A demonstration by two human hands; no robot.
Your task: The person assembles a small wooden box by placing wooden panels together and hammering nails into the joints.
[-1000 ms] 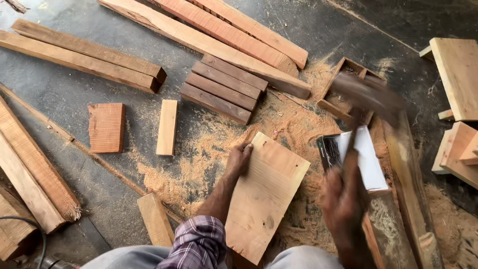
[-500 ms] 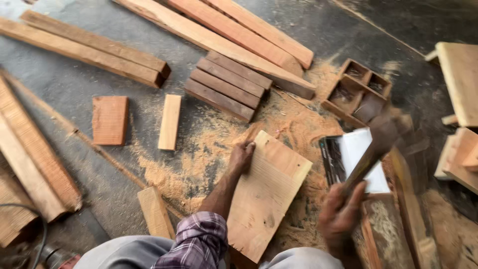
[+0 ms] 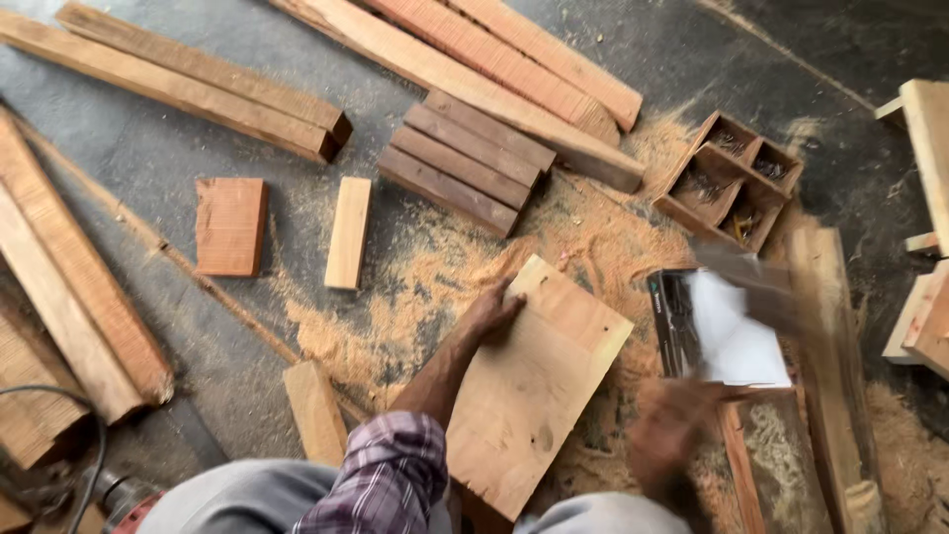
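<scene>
**Inspector A:** Head view. What is recorded for the left hand [image 3: 491,313]?

**Inspector B:** It is laid with fingers spread against the upper left edge of the pale wooden board [image 3: 539,381]. Nothing is clasped; the board is only pressed down, judged to be for steadying. The board is found on the sawdust [image 3: 435,282] at centre frame, tilted, between the knees.

**Inspector A:** And the right hand [image 3: 677,430]?

**Inspector B:** It is seen at 5 o'clock of the board, heavily blurred. A dark handled tool, apparently a hammer [image 3: 756,287], is smeared above it toward 1 o'clock. The hand is presumed closed about the handle, but the grip cannot be told from this picture.

**Inspector A:** Surroundings?

**Inspector B:** A white sheet on a dark case [image 3: 727,331] is noted at 3 o'clock of the board. A compartmented wooden tray [image 3: 732,178] holding small fasteners is set at 1 o'clock, judged to be kept within reach. Four stacked dark slats [image 3: 465,163] are recorded at 12 o'clock, long planks [image 3: 474,69] beyond them. Two short blocks [image 3: 348,232] are noted at 10 o'clock. A power tool [image 3: 119,494] with its cord is partly seen at 8 o'clock.
</scene>
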